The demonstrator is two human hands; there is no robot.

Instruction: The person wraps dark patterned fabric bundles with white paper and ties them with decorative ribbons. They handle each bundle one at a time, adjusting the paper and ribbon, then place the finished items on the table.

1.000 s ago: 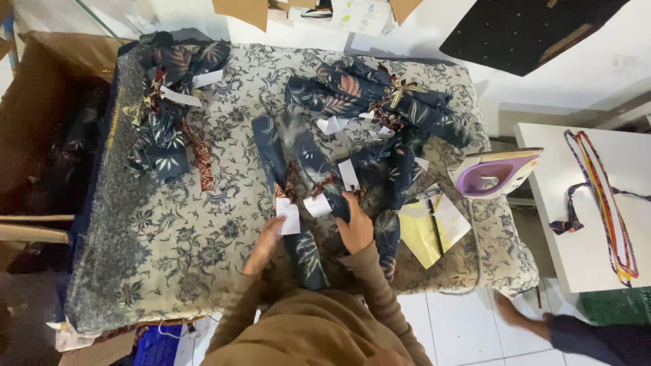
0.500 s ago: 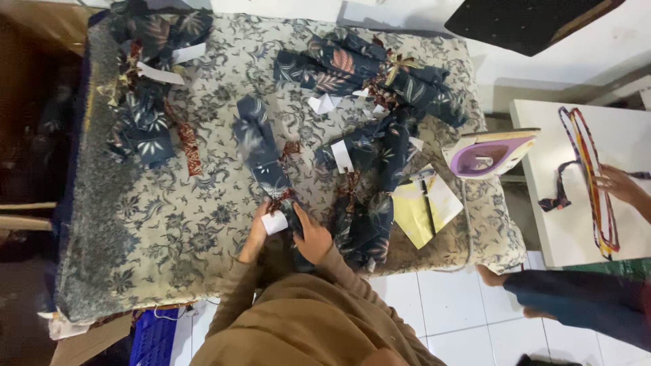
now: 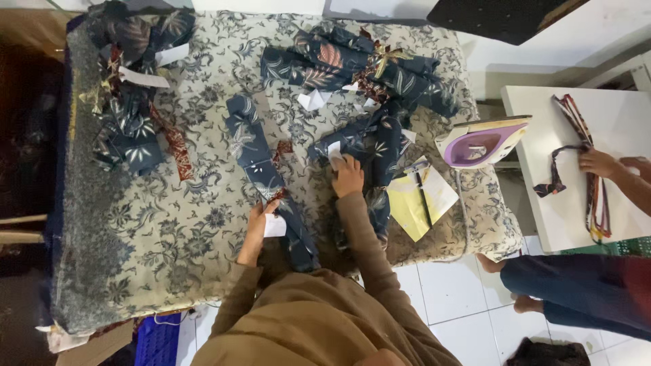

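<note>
**Hands on folded floral garments at a padded ironing table**

A padded table (image 3: 169,237) covered in grey-and-cream floral cloth fills most of the view. Heaps of dark navy leaf-print garments lie on it: one pile (image 3: 132,102) at the far left, another pile (image 3: 352,68) at the far middle, both with white paper tags. A long folded navy garment (image 3: 261,173) runs diagonally down the centre toward the person. Another folded garment (image 3: 376,156) lies just right of it. A purple-and-white iron (image 3: 481,141) stands at the table's right edge, beside yellow papers (image 3: 420,196).

The left hand (image 3: 258,220) pinches a white tag (image 3: 274,226) at the near end of the long garment, fingers closed on it. The right hand (image 3: 348,176) rests on the second garment, fingers curled loosely beside a white tag (image 3: 334,152); whether it grips is unclear.

At a white table (image 3: 542,115) to the right, another person's hand (image 3: 600,163) touches coloured straps (image 3: 586,169).
</note>
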